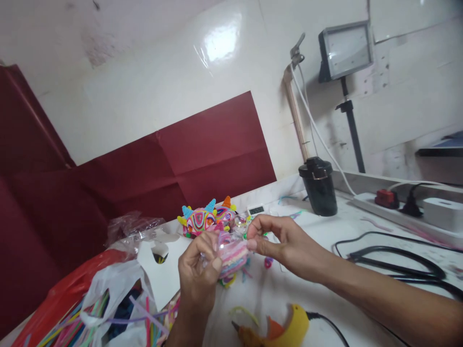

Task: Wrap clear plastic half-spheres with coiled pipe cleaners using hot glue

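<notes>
Between my hands is a rounded, clear plastic piece (233,253) with fuzzy pink, cream and blue stripes on it. My left hand (200,265) is closed in a pinch on its left side. At the upper right edge, the thumb and fingertips of my right hand (277,238) pinch it too; whether they also hold something small I cannot make out. Just behind stand two colourful fuzzy animal heads (198,222) with blue and orange horns. A yellow and orange glue gun (285,332) lies below my hands, its dark tip pointing left.
At left, a white plastic bag (112,282) and a red bag (75,274) hold several coloured pipe cleaners. A white card (168,253) leans there. To the right are a black cup (319,190), a power strip (365,205), black cables (398,260) and a lamp (347,50).
</notes>
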Tool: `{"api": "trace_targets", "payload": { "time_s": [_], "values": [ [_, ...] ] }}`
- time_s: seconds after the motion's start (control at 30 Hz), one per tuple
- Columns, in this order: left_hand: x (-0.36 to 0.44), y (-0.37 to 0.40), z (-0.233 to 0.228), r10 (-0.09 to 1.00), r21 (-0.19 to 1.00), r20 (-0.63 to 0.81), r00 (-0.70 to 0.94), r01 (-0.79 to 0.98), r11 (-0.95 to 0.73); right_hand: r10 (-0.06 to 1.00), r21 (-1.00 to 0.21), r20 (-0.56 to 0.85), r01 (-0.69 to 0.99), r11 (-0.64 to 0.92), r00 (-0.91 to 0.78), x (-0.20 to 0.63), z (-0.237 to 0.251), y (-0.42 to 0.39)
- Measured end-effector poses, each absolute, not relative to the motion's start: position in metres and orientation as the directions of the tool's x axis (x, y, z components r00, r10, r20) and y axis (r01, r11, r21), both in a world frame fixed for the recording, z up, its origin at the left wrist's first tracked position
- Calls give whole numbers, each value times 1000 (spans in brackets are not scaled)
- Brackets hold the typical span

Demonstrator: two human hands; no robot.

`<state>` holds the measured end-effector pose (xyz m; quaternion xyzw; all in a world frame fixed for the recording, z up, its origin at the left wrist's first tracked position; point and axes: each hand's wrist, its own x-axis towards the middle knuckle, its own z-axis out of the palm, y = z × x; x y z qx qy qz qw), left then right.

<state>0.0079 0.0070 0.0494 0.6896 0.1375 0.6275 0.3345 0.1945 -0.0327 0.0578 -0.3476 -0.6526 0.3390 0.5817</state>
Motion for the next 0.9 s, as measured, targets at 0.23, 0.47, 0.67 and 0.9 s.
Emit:
{"api": "trace_targets", "payload": {
  "time_s": [0.23, 0.47, 0.67, 0.9],
  "values": [
    [9, 5, 50, 652, 672, 736, 181, -314, -671, 884, -888, 459, -26, 459, -90, 195, 64, -33],
    [8, 4, 49, 700, 722, 679, 222, -377, -581, 909, -912, 410, -70, 405, -71, 196, 68, -34],
    [11, 3, 52, 723, 730, 660, 204, -401, -553, 906, -909, 412, -121, 400, -100, 197, 59, -26],
    [15, 0, 56, 751, 751, 616, 238, -465, -468, 914, -917, 390, -145, 373, -114, 198, 56, -23]
  ]
}}
